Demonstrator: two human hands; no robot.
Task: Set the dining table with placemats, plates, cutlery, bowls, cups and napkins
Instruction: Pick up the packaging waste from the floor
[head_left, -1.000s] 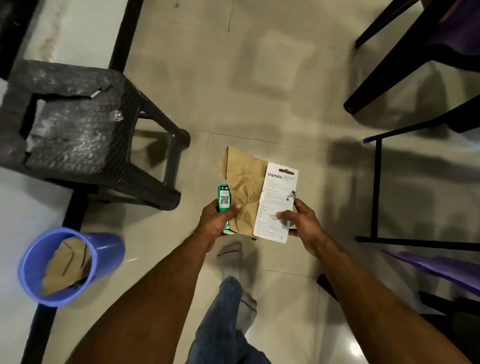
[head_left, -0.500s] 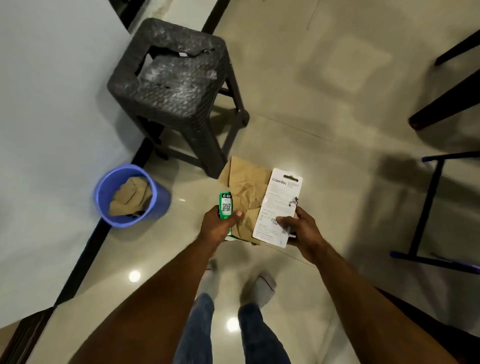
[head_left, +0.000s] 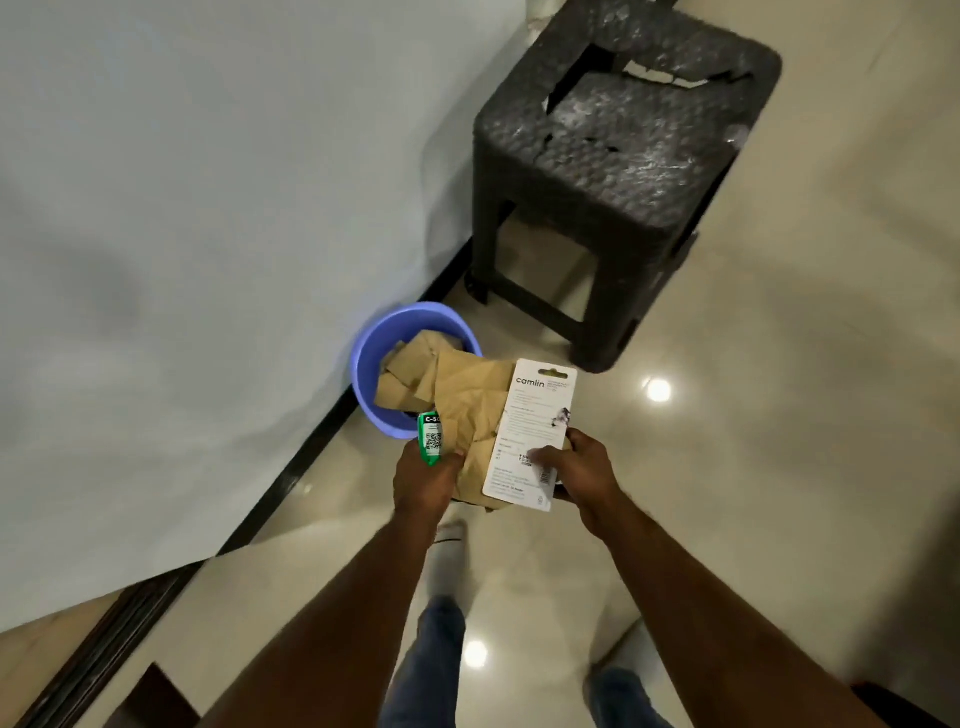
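Crumpled brown paper wrapping (head_left: 475, 415) was held above a round blue plastic bin (head_left: 363, 364), beside a dark woven plastic stool (head_left: 618, 156) on the glossy tiled floor (head_left: 779, 415). The left hand (head_left: 423, 480) curled around the wrapping and a small green packet (head_left: 430, 439); the right hand (head_left: 582, 467) pinched a white printed card (head_left: 530, 431).

The floor (head_left: 779, 467) was glossy polished tile. The stool (head_left: 623, 135) was dark textured plastic, cracked. The bucket (head_left: 363, 374) was smooth plastic, holding crumpled matt brown paper (head_left: 467, 410). The card (head_left: 530, 431) was smooth.
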